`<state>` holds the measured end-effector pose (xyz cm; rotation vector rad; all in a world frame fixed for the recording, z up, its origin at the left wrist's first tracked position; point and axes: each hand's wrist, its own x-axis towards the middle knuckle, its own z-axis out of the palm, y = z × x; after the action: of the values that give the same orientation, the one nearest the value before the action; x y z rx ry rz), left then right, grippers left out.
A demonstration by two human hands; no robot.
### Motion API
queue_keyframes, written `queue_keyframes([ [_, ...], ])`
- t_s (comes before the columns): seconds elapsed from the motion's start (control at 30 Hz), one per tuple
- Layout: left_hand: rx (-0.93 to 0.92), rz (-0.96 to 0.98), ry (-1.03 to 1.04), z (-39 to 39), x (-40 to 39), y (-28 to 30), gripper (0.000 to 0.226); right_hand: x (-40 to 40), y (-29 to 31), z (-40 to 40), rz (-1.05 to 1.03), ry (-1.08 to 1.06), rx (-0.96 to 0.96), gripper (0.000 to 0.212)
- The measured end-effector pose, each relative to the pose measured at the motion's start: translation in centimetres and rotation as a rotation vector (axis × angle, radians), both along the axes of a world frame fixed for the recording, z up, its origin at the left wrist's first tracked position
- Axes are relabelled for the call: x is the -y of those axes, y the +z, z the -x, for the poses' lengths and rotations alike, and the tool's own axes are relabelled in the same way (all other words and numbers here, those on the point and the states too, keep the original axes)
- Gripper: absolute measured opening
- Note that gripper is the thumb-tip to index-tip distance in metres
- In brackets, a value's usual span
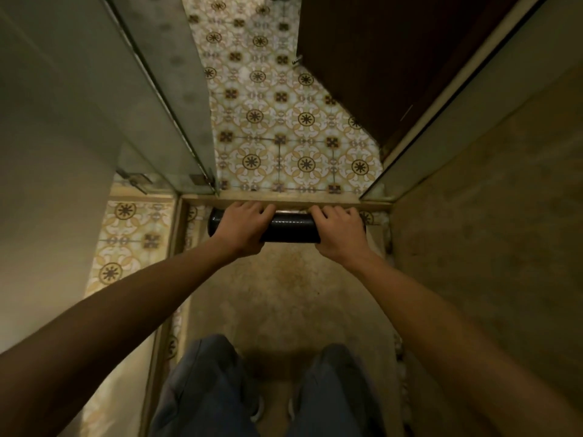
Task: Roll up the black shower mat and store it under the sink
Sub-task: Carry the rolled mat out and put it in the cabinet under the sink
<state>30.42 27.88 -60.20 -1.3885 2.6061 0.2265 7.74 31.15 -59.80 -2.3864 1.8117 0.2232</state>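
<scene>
Denim-clad knees (268, 389) filled the near edge of the view, the person crouched on the worn beige shower floor (284, 294). Both bare forearms reached away toward the far end of the stall, where the black shower mat (290, 227) lay as a tight cylinder across the floor, just beside the raised threshold (284, 200) and parallel to it. No flat part of the mat showed, so the rolling looked essentially finished.

The left hand (244, 227) was wrapped over the roll near its left end, fingers curled over the top and far side. The right hand (339, 230) was closed over the right end the same way, covering that end completely. Between them a short stretch of the roll stayed bare.

To do this step well, the grip probably needed to stay firm on both ends together so the loose edge, which could not be seen, would not spring open. Lifting evenly would likely keep the coil from telescoping. The glass door (164, 99) stood at the left and a dark wooden door (394, 58) at the far right, over the patterned tile floor (284, 121); the sink was not in view.
</scene>
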Motion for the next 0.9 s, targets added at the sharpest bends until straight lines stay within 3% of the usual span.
queue_keyframes([
  [0.17, 0.003, -0.001, 0.015, -0.7, -0.5, 8.9, 0.055, -0.8, 8.4, -0.7, -0.009, -0.009, 0.028, 0.061],
  [0.33, 0.012, -0.009, 0.013, -1.9, -1.4, 13.3, 0.057, -1.4, 12.6, -1.9, -0.009, 0.008, 0.008, 0.062],
  [0.9, 0.032, -0.003, 0.014, -6.8, -2.4, 16.4, 0.061, -2.3, 15.7, -6.7, -0.009, 0.012, 0.039, 0.059],
])
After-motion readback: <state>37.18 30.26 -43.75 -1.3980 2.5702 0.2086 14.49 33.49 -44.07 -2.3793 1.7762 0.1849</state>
